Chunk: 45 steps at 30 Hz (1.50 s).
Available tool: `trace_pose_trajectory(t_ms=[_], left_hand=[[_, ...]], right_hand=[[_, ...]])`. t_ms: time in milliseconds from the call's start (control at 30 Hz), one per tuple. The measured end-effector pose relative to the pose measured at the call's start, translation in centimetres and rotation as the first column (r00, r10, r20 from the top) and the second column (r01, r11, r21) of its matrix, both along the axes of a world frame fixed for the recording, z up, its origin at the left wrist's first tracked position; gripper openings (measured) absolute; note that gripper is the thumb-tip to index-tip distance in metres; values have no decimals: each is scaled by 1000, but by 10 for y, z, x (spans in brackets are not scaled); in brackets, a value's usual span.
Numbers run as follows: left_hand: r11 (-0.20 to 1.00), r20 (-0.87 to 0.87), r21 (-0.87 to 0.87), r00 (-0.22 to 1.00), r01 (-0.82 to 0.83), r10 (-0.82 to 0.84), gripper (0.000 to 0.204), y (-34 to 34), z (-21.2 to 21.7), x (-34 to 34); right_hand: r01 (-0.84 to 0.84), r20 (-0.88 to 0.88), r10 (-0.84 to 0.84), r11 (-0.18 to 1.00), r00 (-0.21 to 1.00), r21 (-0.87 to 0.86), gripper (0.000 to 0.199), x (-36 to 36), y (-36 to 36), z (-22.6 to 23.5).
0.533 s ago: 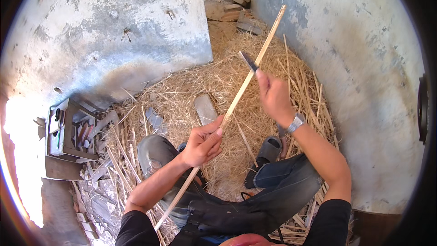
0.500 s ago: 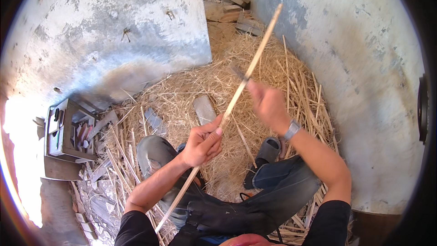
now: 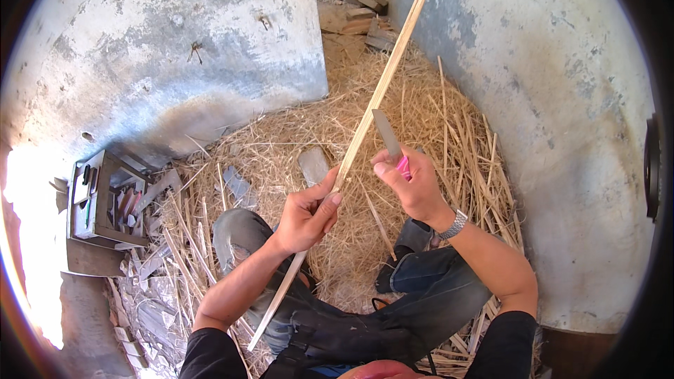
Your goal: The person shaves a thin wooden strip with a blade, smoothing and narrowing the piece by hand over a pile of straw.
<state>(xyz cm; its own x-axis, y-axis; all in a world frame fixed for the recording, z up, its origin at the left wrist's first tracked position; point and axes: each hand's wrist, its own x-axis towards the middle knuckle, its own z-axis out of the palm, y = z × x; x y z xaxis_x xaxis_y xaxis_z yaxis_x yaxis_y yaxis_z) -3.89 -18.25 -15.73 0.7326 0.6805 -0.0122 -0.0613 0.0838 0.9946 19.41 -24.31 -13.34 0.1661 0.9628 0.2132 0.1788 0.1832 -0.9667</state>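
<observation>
My left hand (image 3: 307,216) is closed round a long pale wooden strip (image 3: 385,84), which slants from my lap up to the far right. The strip's broad side shows toward me, with its far end near the wall. In my right hand (image 3: 414,186) is a knife (image 3: 385,130) with a plain flat blade and a pink handle, mostly hidden by my fingers. The blade's tip is at the strip's right edge, beyond my left hand; whether it touches I cannot tell.
Wood shavings (image 3: 281,144) cover the floor round my crossed legs. Long thin strips (image 3: 453,133) lie along the right wall (image 3: 562,133). A flat grey block (image 3: 314,166) sits ahead of me. A small wooden cabinet (image 3: 105,200) holding tools stands at left; wood pieces (image 3: 361,10) are piled at the back.
My right hand has drawn back toward me with the knife, whose blade has come into clear view. The strip has shifted outward and turned its broader side up.
</observation>
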Motion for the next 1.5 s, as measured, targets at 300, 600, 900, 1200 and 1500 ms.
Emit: trace_pose_trajectory(t_ms=[300,600,900,1200,1500], left_hand=[[972,-125,233,991,-25,55,50,-5,-10,8],[960,-167,269,977,-82,130,50,0,-7,0],[990,37,-139,999,19,-14,51,-5,-15,-2],[813,244,-527,960,248,-135,45,-6,-19,-10],[829,196,-541,980,138,-35,43,-2,-24,-7]], right_hand=[[-62,136,66,997,989,-37,21,-16,4,-1],[-37,99,45,996,994,-83,14,4,4,7],[128,44,-127,992,991,-4,39,33,19,-9],[472,608,-609,789,510,395,55,95,43,17],[176,664,-317,946,678,272,57,5,18,-21]])
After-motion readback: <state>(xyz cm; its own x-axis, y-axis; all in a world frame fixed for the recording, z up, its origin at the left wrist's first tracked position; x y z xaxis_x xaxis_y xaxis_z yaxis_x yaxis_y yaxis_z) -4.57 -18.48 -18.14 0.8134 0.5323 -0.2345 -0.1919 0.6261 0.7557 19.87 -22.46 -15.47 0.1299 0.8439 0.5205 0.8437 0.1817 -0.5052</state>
